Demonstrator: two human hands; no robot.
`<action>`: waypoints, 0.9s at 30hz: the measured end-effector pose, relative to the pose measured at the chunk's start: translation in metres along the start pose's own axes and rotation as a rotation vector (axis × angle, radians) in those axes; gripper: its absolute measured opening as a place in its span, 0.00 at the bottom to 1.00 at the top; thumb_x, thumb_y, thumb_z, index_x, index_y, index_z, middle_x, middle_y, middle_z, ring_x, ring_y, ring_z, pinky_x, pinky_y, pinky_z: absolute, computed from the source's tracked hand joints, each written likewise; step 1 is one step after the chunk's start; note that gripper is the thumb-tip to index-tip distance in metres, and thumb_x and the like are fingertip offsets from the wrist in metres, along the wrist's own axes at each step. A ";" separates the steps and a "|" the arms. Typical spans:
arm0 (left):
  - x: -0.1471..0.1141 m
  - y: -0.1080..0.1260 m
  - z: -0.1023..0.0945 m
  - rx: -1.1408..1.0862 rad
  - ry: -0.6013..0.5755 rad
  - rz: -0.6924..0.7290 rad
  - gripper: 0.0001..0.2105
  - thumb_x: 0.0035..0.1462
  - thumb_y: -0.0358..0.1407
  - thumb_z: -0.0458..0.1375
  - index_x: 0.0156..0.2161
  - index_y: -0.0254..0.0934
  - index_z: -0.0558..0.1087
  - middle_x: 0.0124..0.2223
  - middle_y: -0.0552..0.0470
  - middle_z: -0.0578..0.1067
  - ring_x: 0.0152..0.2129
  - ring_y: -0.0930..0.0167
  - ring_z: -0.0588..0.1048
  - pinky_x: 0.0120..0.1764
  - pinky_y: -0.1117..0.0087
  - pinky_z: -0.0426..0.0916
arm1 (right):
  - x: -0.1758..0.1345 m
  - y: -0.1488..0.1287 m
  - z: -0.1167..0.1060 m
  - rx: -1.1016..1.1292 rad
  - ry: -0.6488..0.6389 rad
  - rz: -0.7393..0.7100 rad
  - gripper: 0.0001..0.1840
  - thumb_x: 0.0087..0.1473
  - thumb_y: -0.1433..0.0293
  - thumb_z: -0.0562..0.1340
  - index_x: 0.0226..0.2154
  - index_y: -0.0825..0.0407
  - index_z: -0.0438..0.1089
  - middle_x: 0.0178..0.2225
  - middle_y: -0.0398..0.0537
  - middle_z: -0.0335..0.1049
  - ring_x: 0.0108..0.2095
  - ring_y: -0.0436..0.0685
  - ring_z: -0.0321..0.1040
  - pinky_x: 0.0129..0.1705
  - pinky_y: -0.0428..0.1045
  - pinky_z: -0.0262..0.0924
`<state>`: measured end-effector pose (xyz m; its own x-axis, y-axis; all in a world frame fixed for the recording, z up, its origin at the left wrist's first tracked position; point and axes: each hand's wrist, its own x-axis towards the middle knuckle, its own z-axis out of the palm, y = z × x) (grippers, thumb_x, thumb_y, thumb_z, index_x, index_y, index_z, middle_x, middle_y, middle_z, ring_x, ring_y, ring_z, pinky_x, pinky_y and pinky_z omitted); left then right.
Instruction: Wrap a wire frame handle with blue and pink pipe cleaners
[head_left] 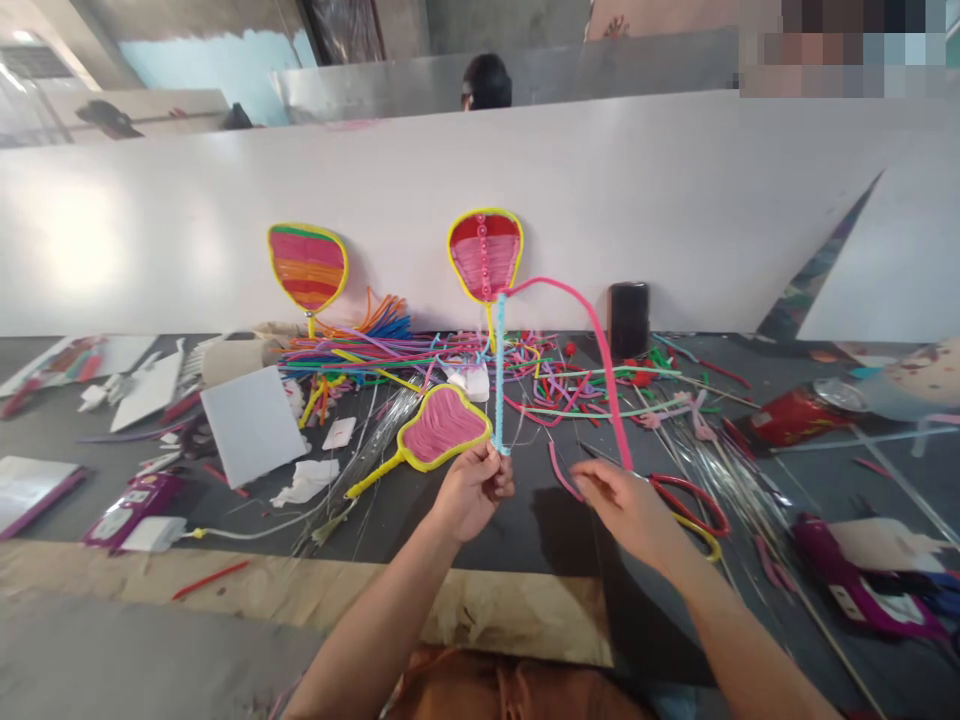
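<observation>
Pinched in my left hand (pixel 474 488) is the lower end of a light-blue fuzzy pipe-cleaner stick (pixel 500 375), held upright. From its top a long pink pipe cleaner (pixel 600 325) arches over to the right and down to my right hand (pixel 634 512). My right fingers are closed around the pink strand, and a short curved pink length shows beside the fingertips. Just left of my left hand lies a fan-shaped piece (pixel 444 428) with a pink fill, yellow rim and yellow handle. Two similar fan shapes, one striped (pixel 309 268) and one red-and-pink (pixel 486 252), lean against the white board.
Loose pipe cleaners (pixel 375 350) are heaped along the back of the dark table. A black phone (pixel 628 318) stands against the board. Red-handled scissors (pixel 697 500) lie by my right hand; a red can (pixel 806 412) and purple glue gun (pixel 862 580) are further right.
</observation>
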<state>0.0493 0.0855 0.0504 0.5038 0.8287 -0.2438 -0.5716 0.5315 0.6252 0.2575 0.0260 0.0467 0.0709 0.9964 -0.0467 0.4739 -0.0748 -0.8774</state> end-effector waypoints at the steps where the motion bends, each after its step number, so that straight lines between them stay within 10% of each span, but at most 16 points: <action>1: 0.001 0.000 -0.003 -0.007 -0.006 0.007 0.11 0.48 0.32 0.63 0.26 0.33 0.63 0.25 0.55 0.63 0.20 0.80 0.59 0.23 0.78 0.52 | -0.007 0.009 -0.011 -0.242 0.096 -0.080 0.11 0.53 0.65 0.55 0.33 0.51 0.71 0.34 0.52 0.73 0.35 0.60 0.69 0.40 0.57 0.62; 9: 0.007 -0.009 -0.010 -0.150 -0.011 -0.059 0.09 0.49 0.30 0.63 0.28 0.33 0.65 0.27 0.55 0.62 0.22 0.79 0.59 0.25 0.77 0.55 | -0.046 0.084 -0.068 -0.931 0.114 -0.093 0.16 0.49 0.74 0.53 0.40 0.53 0.70 0.39 0.55 0.72 0.37 0.63 0.69 0.41 0.57 0.61; 18: 0.004 -0.011 -0.011 -0.212 -0.047 -0.113 0.10 0.45 0.30 0.65 0.28 0.33 0.66 0.26 0.56 0.60 0.21 0.79 0.58 0.25 0.77 0.54 | -0.031 0.063 -0.072 -1.029 -0.009 0.023 0.29 0.43 0.76 0.55 0.51 0.53 0.63 0.40 0.54 0.72 0.34 0.61 0.72 0.32 0.51 0.61; 27: -0.002 -0.008 -0.006 -0.394 -0.145 -0.073 0.15 0.40 0.29 0.68 0.26 0.34 0.63 0.23 0.59 0.55 0.19 0.80 0.55 0.24 0.78 0.53 | -0.039 0.030 -0.028 -0.507 0.048 -0.223 0.20 0.53 0.68 0.55 0.50 0.48 0.66 0.38 0.49 0.74 0.32 0.53 0.73 0.32 0.44 0.65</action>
<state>0.0490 0.0803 0.0412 0.6217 0.7681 -0.1529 -0.7207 0.6376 0.2721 0.2937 -0.0160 0.0360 -0.0454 0.9882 0.1460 0.8440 0.1161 -0.5235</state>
